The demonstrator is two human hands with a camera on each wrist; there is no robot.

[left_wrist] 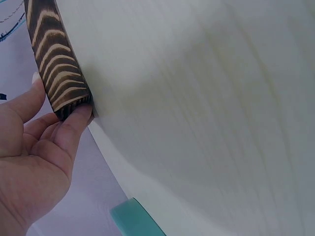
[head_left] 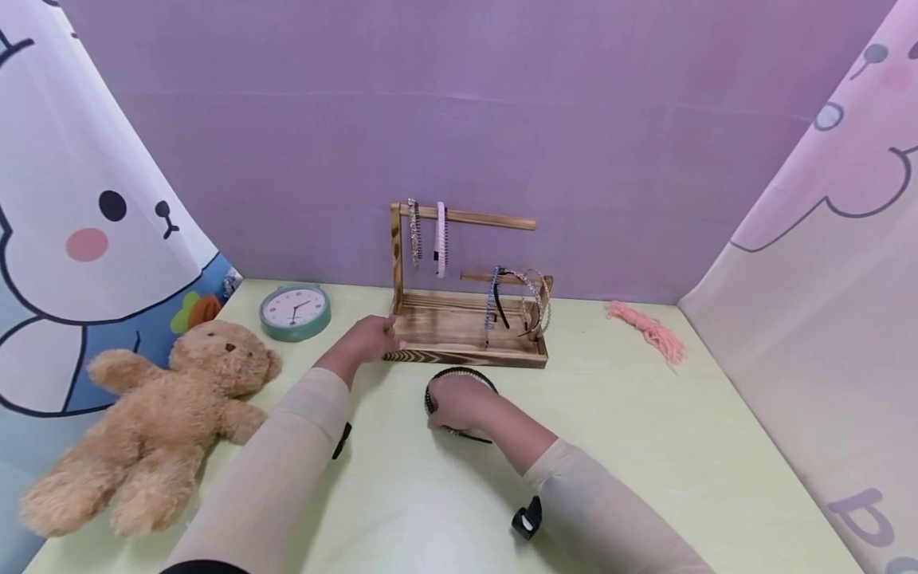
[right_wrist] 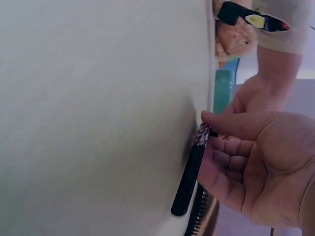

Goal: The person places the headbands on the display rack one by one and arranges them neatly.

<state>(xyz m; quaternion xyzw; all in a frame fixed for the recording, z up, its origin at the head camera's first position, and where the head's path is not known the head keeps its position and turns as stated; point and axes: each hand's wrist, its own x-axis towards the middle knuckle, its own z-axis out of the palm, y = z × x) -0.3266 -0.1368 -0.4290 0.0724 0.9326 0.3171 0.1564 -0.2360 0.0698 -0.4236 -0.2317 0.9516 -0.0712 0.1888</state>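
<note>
My left hand (head_left: 369, 339) grips the front left corner of a wooden headband rack (head_left: 466, 356), thumb on the inner side and fingers around the outer end. In the head view, my right hand (head_left: 459, 402) is just in front of the rack, low over the table. It pinches a black headband (right_wrist: 188, 182) with a sparkly section at the thumb; a black toothed edge shows beside it. The rack's upper bar carries a glittery headband (head_left: 414, 231) and a pale pink one (head_left: 441, 239). On the lower bar hang a blue headband (head_left: 491, 299) and pale, beaded-looking ones (head_left: 547, 299).
A teddy bear (head_left: 168, 414) lies at the left, near a green round clock (head_left: 295, 312). To the right of the rack is a bundle of pink yarn (head_left: 649, 328). A purple cloth (head_left: 574, 143) hangs behind the pale green table (head_left: 645, 446).
</note>
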